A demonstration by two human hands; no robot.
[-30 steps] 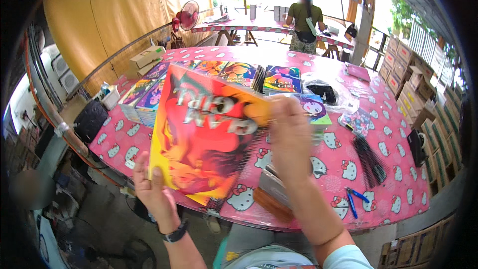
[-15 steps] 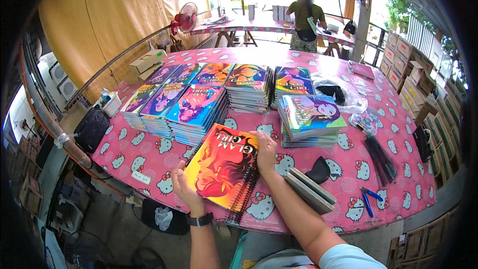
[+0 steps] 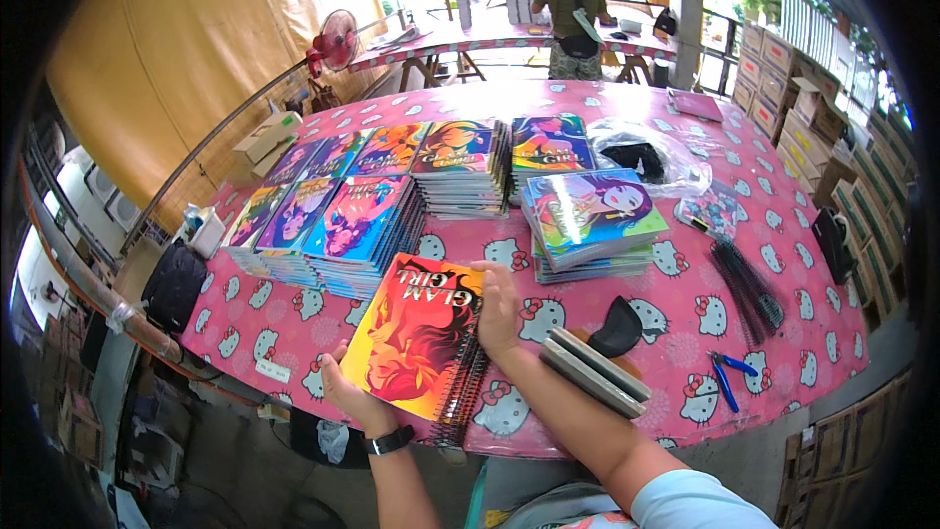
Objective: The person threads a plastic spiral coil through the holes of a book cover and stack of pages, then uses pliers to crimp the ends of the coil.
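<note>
A stack of spiral notebooks with a red, orange and yellow cover sits at the table's near edge, between my two hands. Black wire coils line its right side. My left hand, with a dark watch on the wrist, presses against the lower left side of the stack. Along the upper right edge lies my right hand, its fingers fairly straight against the pile. Just beyond stand neat stacks of colourful notebooks. Another notebook stack, with a purple-haired figure on its cover, is to the right.
On the pink patterned table lie grey blocks, a black curved piece, blue-handled pliers, a bundle of black coils and a clear plastic bag. A person stands at a far table. Cartons rise at right.
The view has shifted, so the table's contents sit further left in the picture. My right hand's fingers have straightened from a more curled pose. Both hands stay on the notebook stack.
</note>
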